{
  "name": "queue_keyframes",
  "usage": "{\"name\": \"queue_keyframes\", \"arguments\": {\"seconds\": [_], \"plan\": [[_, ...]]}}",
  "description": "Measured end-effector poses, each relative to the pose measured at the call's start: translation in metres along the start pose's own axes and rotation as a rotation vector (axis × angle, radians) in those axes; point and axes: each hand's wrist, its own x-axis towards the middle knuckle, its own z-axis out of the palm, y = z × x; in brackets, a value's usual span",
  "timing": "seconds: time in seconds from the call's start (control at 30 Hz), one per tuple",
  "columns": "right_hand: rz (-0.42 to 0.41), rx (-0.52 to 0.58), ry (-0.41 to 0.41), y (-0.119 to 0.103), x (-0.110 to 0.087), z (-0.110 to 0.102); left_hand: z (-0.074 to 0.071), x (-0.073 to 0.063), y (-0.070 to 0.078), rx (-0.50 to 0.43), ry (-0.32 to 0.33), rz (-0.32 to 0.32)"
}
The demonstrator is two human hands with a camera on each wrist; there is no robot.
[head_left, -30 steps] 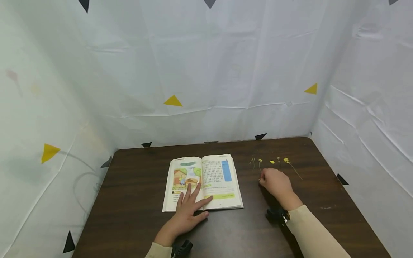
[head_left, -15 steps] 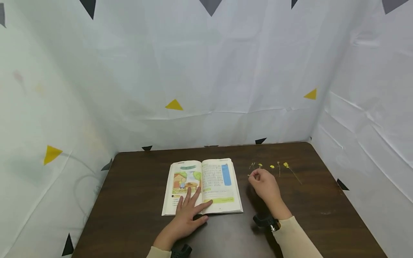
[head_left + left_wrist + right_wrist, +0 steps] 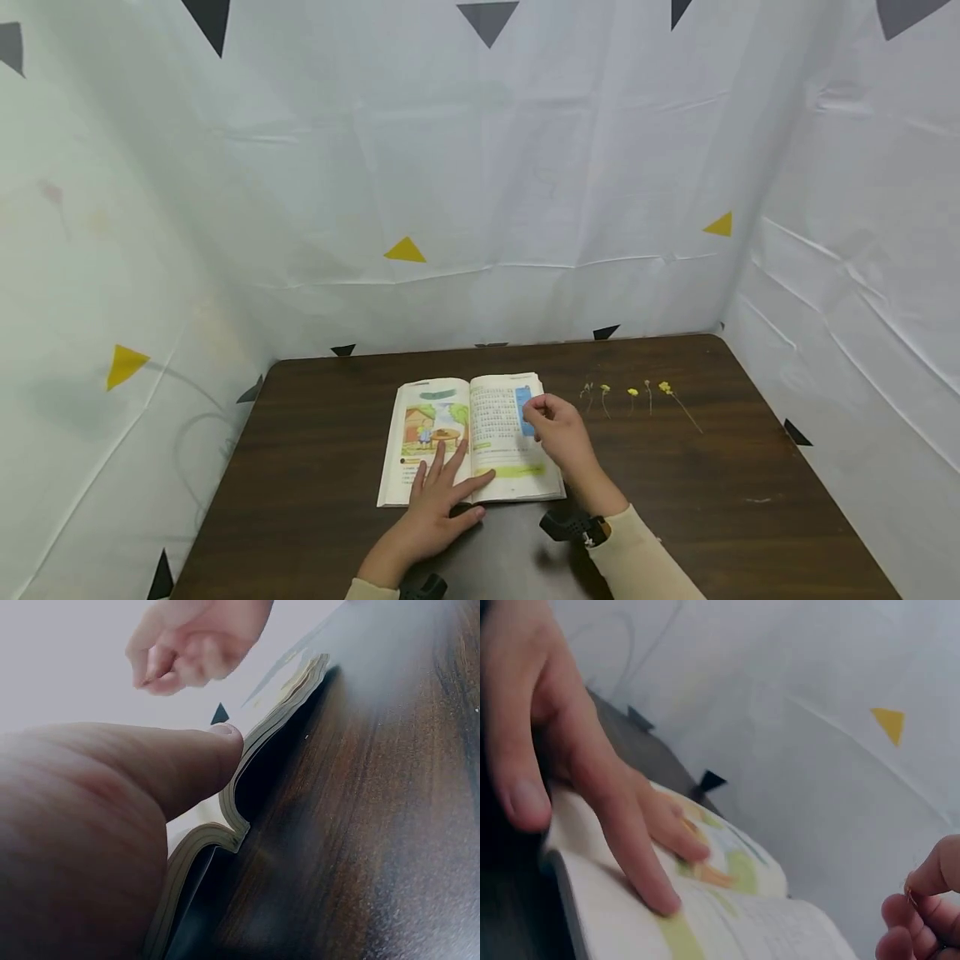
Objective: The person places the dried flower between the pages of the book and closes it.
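An open book [image 3: 508, 450] with a colour picture on its left page lies on the dark table. My left hand [image 3: 426, 515] rests across the lower middle of both pages, fingers spread and straight; in the left wrist view its thumb [image 3: 187, 757] extends by the book's lower edge. Over the right page, at the blue box, is my right hand [image 3: 558, 437]. Its thumb and fingertips pinch a very thin brownish plant stem [image 3: 910, 895], mostly hidden by the fingers. Right of the book lie several small flowers, among them a yellow one [image 3: 665, 388] on a long stem.
The brown wooden table [image 3: 315, 467] carries the book and the row of flowers. White sheeting [image 3: 525, 167] with black and yellow triangles encloses the back and sides. Each wrist wears a black camera, such as the right wrist camera [image 3: 573, 527].
My right hand has moved left, from beside the flowers to over the book's right page, with the thin stem in its pinch. The left hand has stayed on the pages.
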Motion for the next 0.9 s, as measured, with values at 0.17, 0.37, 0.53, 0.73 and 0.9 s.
{"name": "queue_keyframes", "arguments": {"seconds": [0.17,0.37,0.53,0.73,0.9], "plan": [[0.097,0.233,-0.121,0.003,0.005,0.03,0.001,-0.001,-0.001,0.002,0.005,0.0],[0.133,0.498,-0.228,0.017,0.016,0.055,0.001,-0.003,0.0,0.006,0.017,0.009],[0.119,0.566,-0.298,0.036,0.023,0.056,0.002,-0.001,0.0,0.013,0.009,0.003],[0.125,0.471,-0.268,0.039,0.024,0.057,0.003,0.002,0.0,-0.011,0.055,-0.047],[0.14,0.381,-0.23,0.036,0.022,0.062,0.005,0.003,0.001,-0.021,0.085,-0.086]]}}
